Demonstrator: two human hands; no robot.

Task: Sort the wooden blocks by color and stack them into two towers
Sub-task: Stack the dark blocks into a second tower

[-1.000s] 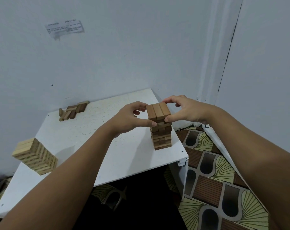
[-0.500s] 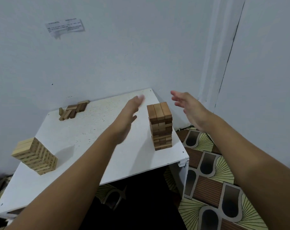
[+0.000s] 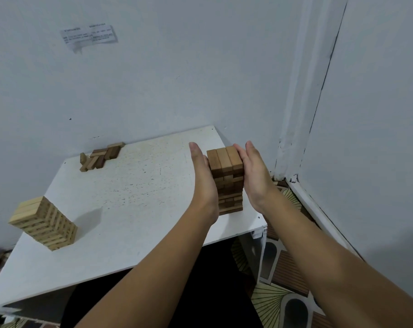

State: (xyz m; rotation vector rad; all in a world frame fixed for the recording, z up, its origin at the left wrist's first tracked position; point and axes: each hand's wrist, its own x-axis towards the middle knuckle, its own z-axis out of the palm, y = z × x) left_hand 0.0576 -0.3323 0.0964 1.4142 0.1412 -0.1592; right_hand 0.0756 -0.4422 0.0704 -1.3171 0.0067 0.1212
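Note:
A dark brown block tower (image 3: 227, 176) stands near the right front corner of the white table (image 3: 134, 197). My left hand (image 3: 204, 178) presses flat against its left side and my right hand (image 3: 254, 171) presses flat against its right side, fingers straight on both. A light wood tower (image 3: 43, 223) stands at the table's left front. Several loose brown blocks (image 3: 101, 156) lie in a small pile at the back left, by the wall.
The table sits in a corner, with walls close behind and to the right. Its right edge drops to a patterned floor (image 3: 283, 268) just beside the dark tower. A paper note (image 3: 89, 36) is stuck on the back wall.
One second ago both hands pinched the dark tower's top layer. They let go and spread apart, then came back in flat against the tower's two sides.

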